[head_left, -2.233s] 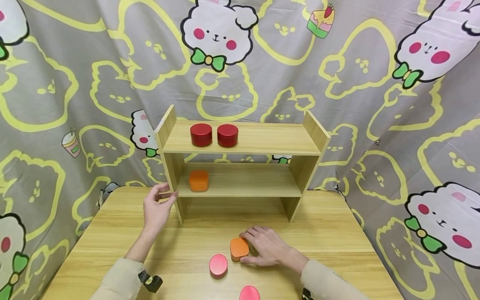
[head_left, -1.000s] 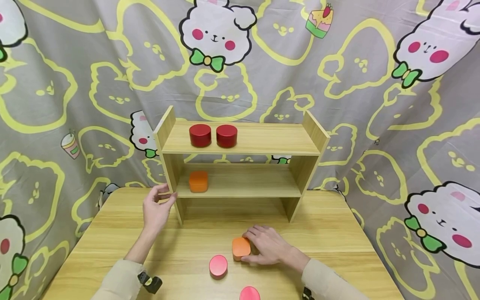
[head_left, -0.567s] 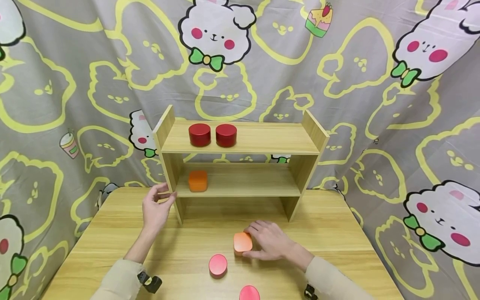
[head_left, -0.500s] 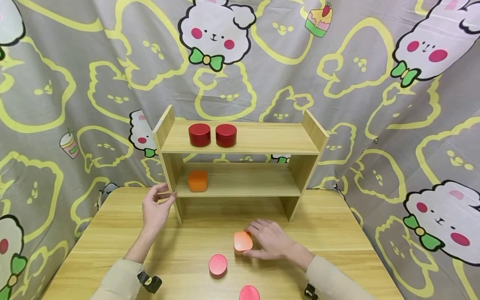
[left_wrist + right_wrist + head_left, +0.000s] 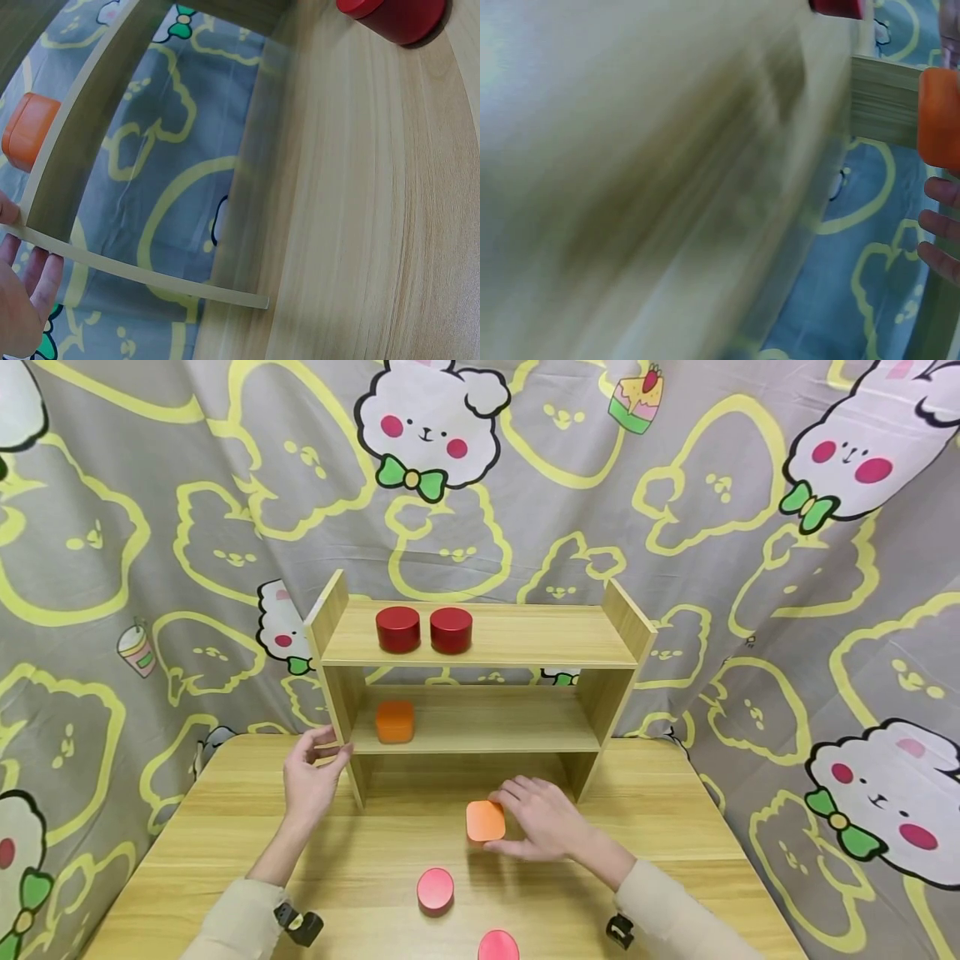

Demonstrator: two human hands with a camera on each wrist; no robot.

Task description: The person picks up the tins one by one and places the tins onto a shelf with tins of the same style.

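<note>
My right hand [image 5: 546, 820] pinches a small orange rounded-square box [image 5: 485, 821] between thumb and fingers. The box hangs above the table in front of the wooden shelf [image 5: 480, 750]; in the right wrist view the orange box [image 5: 939, 118] sits at the right edge with fingertips [image 5: 937, 223] below it. My left hand [image 5: 311, 777] grips the shelf's left side panel, thumb on one face and fingers on the other in the left wrist view. A second orange box [image 5: 395, 722] stands at the left of the middle board.
Two dark red round tins [image 5: 398, 629] stand on the top board, left of its middle. Two pinkish-red round tins [image 5: 436, 892] lie on the table [image 5: 187, 860] nearer me, one partly cut off by the frame. A patterned curtain [image 5: 675, 485] hangs behind and at the sides.
My right hand has lifted the orange box off the table and moved it forward toward the shelf. The left hand has stayed at the side panel.
</note>
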